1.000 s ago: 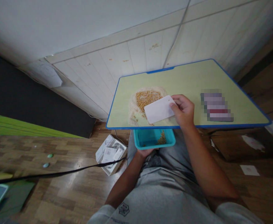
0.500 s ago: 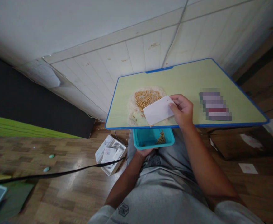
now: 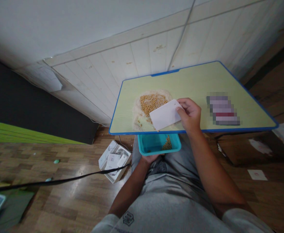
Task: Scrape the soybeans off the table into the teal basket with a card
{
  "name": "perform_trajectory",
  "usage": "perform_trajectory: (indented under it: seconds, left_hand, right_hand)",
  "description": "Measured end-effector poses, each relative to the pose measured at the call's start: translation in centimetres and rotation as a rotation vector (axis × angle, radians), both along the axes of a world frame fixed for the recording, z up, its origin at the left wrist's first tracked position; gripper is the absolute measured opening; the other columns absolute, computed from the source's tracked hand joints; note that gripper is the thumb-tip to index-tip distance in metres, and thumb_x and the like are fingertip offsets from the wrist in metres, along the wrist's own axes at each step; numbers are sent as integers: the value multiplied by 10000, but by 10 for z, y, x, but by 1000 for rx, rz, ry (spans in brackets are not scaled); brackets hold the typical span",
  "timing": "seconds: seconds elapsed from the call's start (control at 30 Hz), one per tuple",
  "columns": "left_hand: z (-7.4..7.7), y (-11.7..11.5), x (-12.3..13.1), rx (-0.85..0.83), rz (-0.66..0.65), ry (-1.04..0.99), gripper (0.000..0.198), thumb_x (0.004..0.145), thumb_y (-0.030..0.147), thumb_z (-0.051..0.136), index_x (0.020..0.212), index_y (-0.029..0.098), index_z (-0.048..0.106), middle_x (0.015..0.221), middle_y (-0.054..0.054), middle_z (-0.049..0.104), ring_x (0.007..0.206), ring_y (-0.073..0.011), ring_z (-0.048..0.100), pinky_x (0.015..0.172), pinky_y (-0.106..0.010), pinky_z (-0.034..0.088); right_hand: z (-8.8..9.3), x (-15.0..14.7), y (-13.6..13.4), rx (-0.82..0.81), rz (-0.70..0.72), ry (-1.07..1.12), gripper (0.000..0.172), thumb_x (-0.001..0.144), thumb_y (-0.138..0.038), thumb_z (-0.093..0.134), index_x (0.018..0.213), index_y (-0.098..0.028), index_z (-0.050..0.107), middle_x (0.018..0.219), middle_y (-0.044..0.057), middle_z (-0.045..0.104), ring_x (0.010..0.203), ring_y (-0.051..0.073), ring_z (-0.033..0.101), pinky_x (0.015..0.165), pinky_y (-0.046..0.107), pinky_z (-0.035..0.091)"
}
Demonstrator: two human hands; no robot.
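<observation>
My right hand pinches a white flat card over the near edge of a pale green table with a blue rim. The card's lower edge rests by a heap of yellow beans ringed with white rice. Under the table edge my left hand holds up a teal tray; only the palm shows below it. A small pile of beans lies in the tray's right part.
A blurred-out object lies on the table's right side. An open white box and a black cable are on the wooden floor to my left. Papers lie on the floor at right. A tiled wall stands behind the table.
The card has crept slightly toward the table's near edge and a few beans sit at that edge; the tray stays under it. Otherwise only my head shifted a little.
</observation>
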State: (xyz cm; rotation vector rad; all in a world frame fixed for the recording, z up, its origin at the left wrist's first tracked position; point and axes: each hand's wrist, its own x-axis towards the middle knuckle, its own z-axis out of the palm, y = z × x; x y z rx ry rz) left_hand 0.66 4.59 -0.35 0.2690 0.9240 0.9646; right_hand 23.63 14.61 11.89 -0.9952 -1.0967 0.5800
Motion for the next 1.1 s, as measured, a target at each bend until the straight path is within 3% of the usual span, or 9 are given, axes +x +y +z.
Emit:
perform_trajectory:
  seconds: [0.13,0.23,0.37,0.47,0.57,0.7,0.93,1.1]
  left_hand:
    - [-11,1,1,-12,33,-47,894,1142,863,388,1755,350,788,1853,-138,808,1833,-525,632,1476,-834,545]
    - [-17,3,1,22,68,-71,876,1112,891,481,1732,356,792,1743,-141,875,1824,-508,642,1519,-808,515]
    - [-18,5,-1,65,13,-47,912,1009,949,626,1687,367,804,1843,-111,814,1855,-482,617,1536,-740,547]
    - [-16,6,0,77,11,-51,902,1011,941,643,1705,384,791,1892,-91,778,1865,-478,611,1526,-756,562]
    - [-16,7,3,62,51,-76,866,1104,883,538,1781,381,741,1894,-85,780,1861,-470,621,1529,-804,534]
    - [-16,7,6,5,48,-118,826,1175,802,444,1786,332,742,1918,-89,762,1855,-447,639,1534,-751,540]
    - [-10,6,2,43,20,-44,765,1167,743,487,1752,343,775,1898,-74,784,1882,-416,602,1537,-692,529]
    - [-10,3,2,25,17,14,867,1071,871,544,1701,334,804,1765,-158,866,1836,-500,634,1532,-751,509]
  right_hand:
    - [0,1,1,6,-7,-7,300,914,-559,891,1039,-291,841,889,35,906,750,282,824,628,346,595]
    - [0,2,4,38,-26,-1,337,945,-597,915,1064,-291,836,914,40,904,757,279,828,633,345,609]
    - [0,2,-3,91,-78,15,455,978,-714,961,1101,-297,829,951,45,908,829,281,868,692,342,661]
    - [-1,1,-31,68,-111,35,487,988,-738,995,1138,-307,823,984,47,937,839,270,885,692,324,672]
    - [-3,-2,-69,30,-167,32,437,1015,-665,1019,1178,-309,825,989,45,955,829,257,901,695,311,692]
    - [-3,-2,-99,-43,-150,7,368,988,-551,1057,1131,-297,833,938,34,957,713,230,868,603,277,646]
    - [-7,7,-96,-140,-82,-17,304,936,-477,1023,1095,-289,845,914,23,961,728,235,887,607,272,664]
    - [-10,7,-93,-128,-179,7,320,940,-493,1024,1092,-296,822,950,47,968,781,265,919,607,291,677]
